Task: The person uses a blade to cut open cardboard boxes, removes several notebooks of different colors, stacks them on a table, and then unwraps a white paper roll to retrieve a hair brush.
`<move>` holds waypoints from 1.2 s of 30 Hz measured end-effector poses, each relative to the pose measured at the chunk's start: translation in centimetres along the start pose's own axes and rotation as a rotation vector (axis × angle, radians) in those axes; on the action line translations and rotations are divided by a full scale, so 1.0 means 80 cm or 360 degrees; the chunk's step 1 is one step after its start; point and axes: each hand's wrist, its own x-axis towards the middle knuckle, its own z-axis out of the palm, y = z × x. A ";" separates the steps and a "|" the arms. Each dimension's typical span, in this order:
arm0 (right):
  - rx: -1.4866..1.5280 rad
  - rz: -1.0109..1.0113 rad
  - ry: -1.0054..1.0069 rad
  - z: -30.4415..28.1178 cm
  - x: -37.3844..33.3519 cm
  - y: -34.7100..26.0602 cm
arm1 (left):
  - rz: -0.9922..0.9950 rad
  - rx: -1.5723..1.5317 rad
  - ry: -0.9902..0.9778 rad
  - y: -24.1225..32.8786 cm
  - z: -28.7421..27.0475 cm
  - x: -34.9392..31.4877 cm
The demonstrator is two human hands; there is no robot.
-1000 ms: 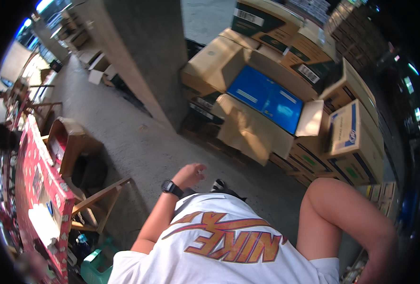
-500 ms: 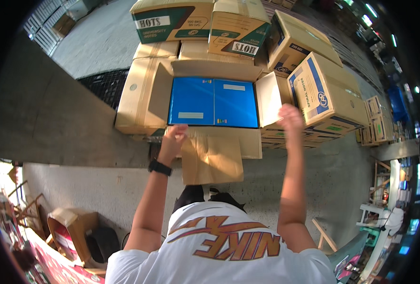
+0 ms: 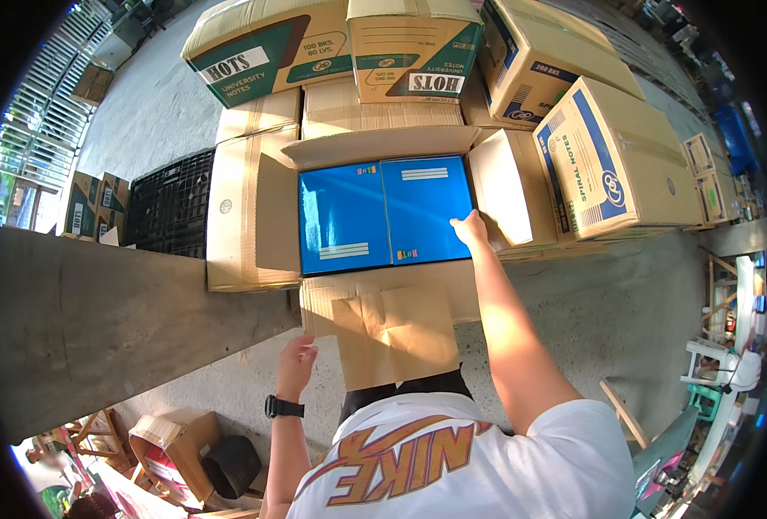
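Inside an opened carton [image 3: 504,186] lie two stacks of blue notebooks side by side, a left stack [image 3: 336,216] and a right stack [image 3: 427,212]. My right hand [image 3: 471,230] reaches to the right stack's outer edge, its thumb apart over the top cover; some fingers are hidden. My left hand [image 3: 296,365], with a black watch on the wrist, hangs free left of the near flap, fingers loosely bent and nothing in them. A creased brown cardboard sheet [image 3: 398,342] rests over the near flap, between my body and the carton.
Closed green-marked cartons [image 3: 414,52] stand behind the carton, and blue-marked cartons [image 3: 613,164] at the right. A black plastic pallet [image 3: 169,203] lies at the left, beyond a broad grey surface [image 3: 133,320]. A box [image 3: 172,450] and a black bin [image 3: 230,467] sit at lower left.
My right hand has moved left from the right flap onto the right notebook stack. My left hand has left the carton's near edge and dropped toward me. The view has shifted.
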 end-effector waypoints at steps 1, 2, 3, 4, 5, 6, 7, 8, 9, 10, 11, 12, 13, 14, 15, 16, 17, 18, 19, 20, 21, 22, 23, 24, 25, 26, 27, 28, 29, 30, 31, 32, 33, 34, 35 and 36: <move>0.0182 0.0057 -0.0222 -0.003 0.018 0.011 | 0.0005 0.0007 0.0004 0.004 0.001 -0.001; 0.0365 0.0114 -0.0446 -0.004 0.034 0.021 | -0.0024 0.0011 0.0054 0.007 0.002 -0.006; 0.0379 0.0098 -0.0457 -0.001 0.043 0.022 | -0.0057 0.0020 0.0119 0.010 0.002 -0.009; 0.0675 0.0149 -0.0636 0.003 0.047 0.025 | -0.0059 0.0031 0.0139 0.012 0.007 -0.016; 0.0971 0.0204 -0.0814 0.005 0.054 0.027 | -0.0098 -0.0012 0.0137 0.015 0.017 -0.022; 0.0974 0.0285 -0.0694 0.014 0.098 0.065 | -0.0078 -0.0075 0.0069 0.030 0.033 -0.014; 0.0983 0.0286 -0.0723 0.021 0.099 0.058 | -0.0095 -0.0053 0.0083 0.034 0.041 -0.020; 0.1049 0.0339 -0.0772 0.028 0.099 0.052 | -0.0151 -0.0078 0.0047 0.038 0.049 -0.024; 0.1114 0.0397 -0.0814 0.028 0.095 0.044 | -0.0205 -0.0105 0.0005 0.042 0.057 -0.028; 0.1125 0.0411 -0.0836 0.021 0.082 0.030 | -0.0195 -0.0099 0.0015 0.043 0.065 -0.033; 0.1036 0.0432 -0.0841 0.004 0.059 0.007 | -0.0215 -0.0070 0.0022 0.040 0.071 -0.042; 0.0956 0.0443 -0.0797 -0.020 0.050 -0.005 | -0.0226 -0.0047 0.0043 0.043 0.081 -0.041; 0.0982 0.0450 -0.0778 -0.014 0.056 0.004 | -0.0237 -0.0023 0.0062 0.044 0.086 -0.039; 0.1152 0.0301 -0.0793 -0.002 0.062 0.014 | -0.0212 -0.0007 0.0046 0.044 0.087 -0.037; 0.1308 0.0161 -0.0795 0.001 0.064 0.030 | -0.0221 -0.0011 -0.0021 0.042 0.093 -0.037; 0.1397 0.0027 -0.0731 -0.002 0.048 0.023 | -0.0252 -0.0011 -0.0066 0.040 0.095 -0.039; 0.1377 0.0026 -0.0679 -0.001 0.038 0.016 | -0.0255 0.0002 -0.0077 0.037 0.098 -0.038; 0.1236 -0.0061 -0.0570 0.003 0.039 0.021 | -0.0183 0.0077 -0.0118 0.041 0.100 -0.031; 0.1092 -0.0140 -0.0476 0.006 0.035 0.018 | -0.0124 0.0156 -0.0152 0.047 0.101 -0.026; 0.1006 -0.0095 -0.0480 0.004 0.032 0.018 | -0.0112 0.0178 -0.0178 0.053 0.102 -0.019; 0.0920 -0.0056 -0.0501 -0.010 0.018 0.004 | -0.0080 0.0125 -0.0151 0.064 0.103 -0.012; 0.0798 -0.0106 -0.0299 -0.019 0.005 -0.005 | -0.0038 0.0073 -0.0131 0.075 0.106 -0.004; 0.0799 -0.0079 -0.0225 -0.024 -0.002 -0.010 | -0.0027 0.0099 -0.0151 0.082 0.108 0.001; 0.0815 -0.0084 -0.0326 -0.036 -0.012 -0.020 | 0.0011 0.0072 -0.0117 0.087 0.107 0.003; 0.0830 -0.0088 -0.0418 -0.047 -0.019 -0.029 | 0.0054 0.0041 -0.0089 0.090 0.108 0.007; 0.0730 -0.0102 -0.0297 -0.048 -0.025 -0.038 | 0.0063 0.0062 -0.0099 0.093 0.108 0.008; 0.0693 -0.0226 -0.0276 -0.047 -0.027 -0.043 | 0.0100 0.0091 -0.0126 0.093 0.110 0.008; 0.0673 -0.0226 -0.0235 -0.044 -0.032 -0.050 | 0.0136 0.0118 -0.0151 0.093 0.110 0.008; 0.0652 -0.0228 -0.0197 -0.041 -0.038 -0.057 | 0.0136 0.0134 -0.0157 0.092 0.110 0.007; 0.0649 -0.0216 -0.0307 -0.052 -0.052 -0.071 | 0.0119 0.0147 -0.0137 0.088 0.106 0.003; 0.0660 -0.0222 -0.0312 -0.059 -0.056 -0.074 | 0.0116 0.0157 -0.0126 0.089 0.104 0.002; 0.0528 -0.0239 -0.0292 -0.064 -0.059 -0.077 | 0.0115 0.0165 -0.0116 0.089 0.102 0.000; 0.0395 -0.0258 -0.0266 -0.067 -0.059 -0.078 | 0.0084 0.0153 -0.0117 0.092 0.101 -0.001; 0.0335 -0.0231 -0.0244 -0.067 -0.058 -0.077 | 0.0052 0.0140 -0.0117 0.095 0.100 -0.003; 0.0340 -0.0225 -0.0344 -0.069 -0.055 -0.073 | 0.0052 0.0144 -0.0104 0.097 0.097 -0.006; 0.0339 -0.0233 -0.0236 -0.064 -0.053 -0.071 | -0.0008 0.0180 -0.0099 0.099 0.096 -0.010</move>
